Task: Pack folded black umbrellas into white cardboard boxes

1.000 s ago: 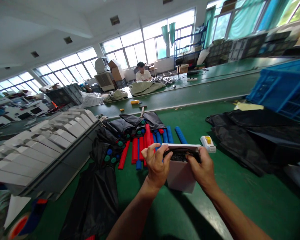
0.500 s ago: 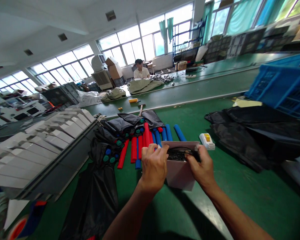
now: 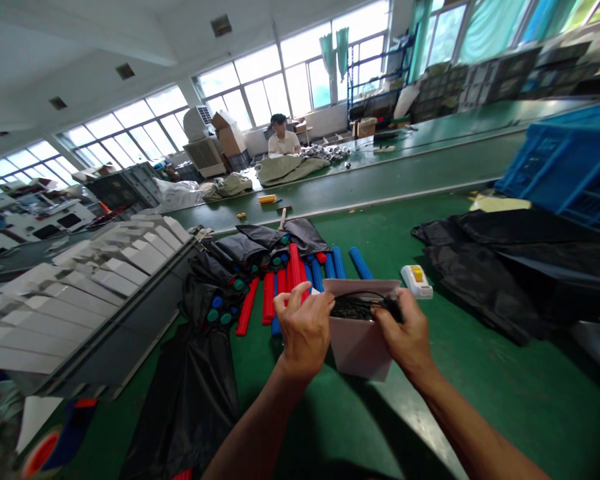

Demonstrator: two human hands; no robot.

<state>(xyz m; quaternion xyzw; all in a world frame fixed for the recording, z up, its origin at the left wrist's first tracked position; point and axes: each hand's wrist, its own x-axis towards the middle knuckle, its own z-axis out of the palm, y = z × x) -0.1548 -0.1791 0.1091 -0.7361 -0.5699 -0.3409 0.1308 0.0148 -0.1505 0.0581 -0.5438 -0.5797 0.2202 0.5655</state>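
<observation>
A small white cardboard box (image 3: 361,348) stands open-topped in front of me on the green table. Black cord-like material (image 3: 353,307) is bunched inside it. My left hand (image 3: 307,330) pinches the box's upper left edge, its other fingers bent and lifted. What lies under its fingertips is partly hidden. On the opposite side my right hand (image 3: 405,330) grips the rim, thumb over the black contents and fingers behind the wall. Just beyond the box lie red ribbed tubes (image 3: 269,299) and blue ribbed tubes (image 3: 361,263).
Left, a grey crate (image 3: 115,353) holds several white boxes. Black pouches (image 3: 245,250) with tubes lie beside it. To the right are a white-and-yellow tape dispenser (image 3: 417,281), black fabric bags (image 3: 480,267) and a blue crate (image 3: 565,173). A person (image 3: 283,140) sits across the conveyor.
My left hand's fingers have lifted and spread a little at the box's left edge. My right hand keeps its hold, and the box has barely shifted.
</observation>
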